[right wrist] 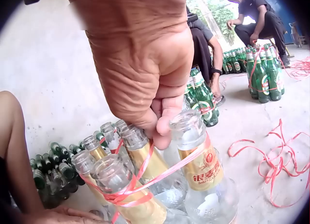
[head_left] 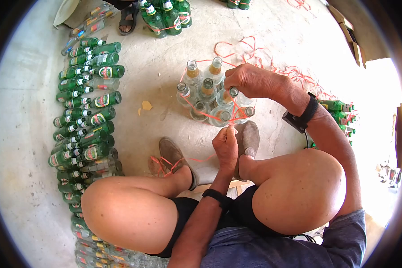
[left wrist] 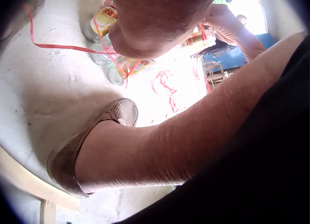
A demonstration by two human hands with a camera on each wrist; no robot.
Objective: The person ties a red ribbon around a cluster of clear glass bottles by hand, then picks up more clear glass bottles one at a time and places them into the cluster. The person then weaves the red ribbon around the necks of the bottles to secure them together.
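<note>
A cluster of clear glass bottles [head_left: 207, 91] stands upright on the floor between the feet, gold labels at the necks. Red plastic string [right wrist: 169, 171] runs around the necks and crosses over itself at the near bottles. Low at the near side of the cluster, my left hand [head_left: 225, 145] pinches the string close to that crossing. My right hand [head_left: 254, 81] is over the right-hand bottles, thumb and fingers pinching the string between two necks in the right wrist view. In the left wrist view, the left hand [left wrist: 155, 20] hides part of the bottles.
Rows of green bottles [head_left: 105, 93] lie along the left. Another upright green bundle [head_left: 167, 20] stands ahead, near a sandalled foot [head_left: 127, 21]. Loose red string [head_left: 295, 73] trails over the floor on the right. Another person [right wrist: 261, 20] sits in the background.
</note>
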